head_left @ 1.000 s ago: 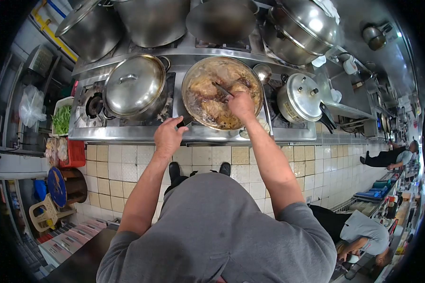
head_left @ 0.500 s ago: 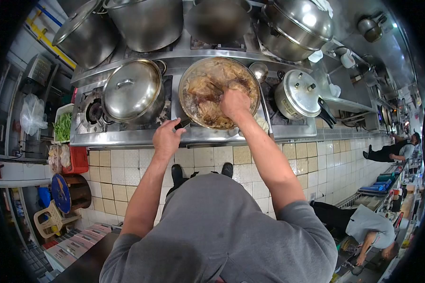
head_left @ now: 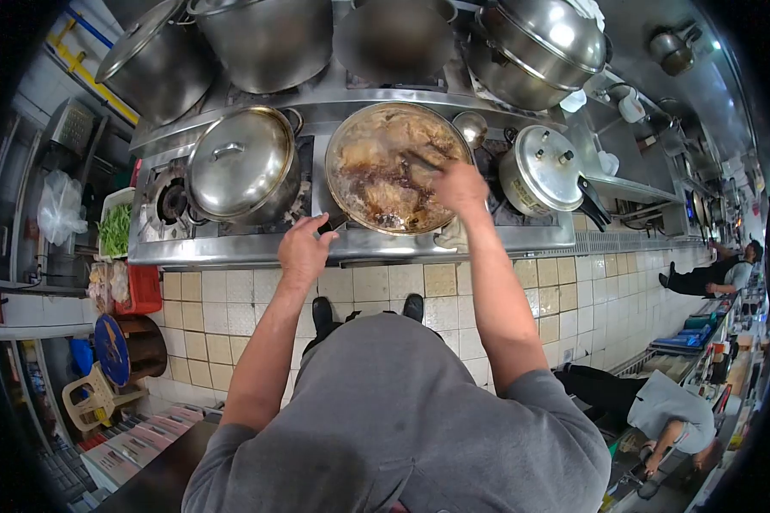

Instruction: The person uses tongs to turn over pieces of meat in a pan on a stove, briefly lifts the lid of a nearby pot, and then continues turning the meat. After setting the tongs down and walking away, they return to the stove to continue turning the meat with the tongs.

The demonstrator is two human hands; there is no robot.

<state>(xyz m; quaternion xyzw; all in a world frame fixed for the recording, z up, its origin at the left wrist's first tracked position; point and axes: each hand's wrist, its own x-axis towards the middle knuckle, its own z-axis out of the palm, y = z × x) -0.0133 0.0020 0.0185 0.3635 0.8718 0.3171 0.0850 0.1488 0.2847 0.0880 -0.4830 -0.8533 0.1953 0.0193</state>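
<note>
A wide, shallow pan [head_left: 334,195] of browned meat pieces [head_left: 385,198] in dark, bubbling liquid stands on the stove in front of me. My left hand [head_left: 304,246] is closed at the pan's short dark handle, on the near left side. Over the right part of the pan is my right hand [head_left: 460,190], slightly blurred, closed around a dark utensil [head_left: 421,160] that reaches into the meat; its exact kind is hidden. A folded cloth [head_left: 453,238] lies by the pan's near right edge. A ladle [head_left: 470,128] rests just right of the pan.
Left of the pan stands a lidded pot [head_left: 241,167]; a pressure cooker [head_left: 543,167] sits on the right. Large pots [head_left: 261,43] line the back. Greens [head_left: 115,229] fill a crate at the left. Co-workers [head_left: 672,410] are at the right.
My right hand has moved right, from over the middle of the pan toward its right rim, and the utensil now shows. The meat has shifted. My left hand stays at the handle.
</note>
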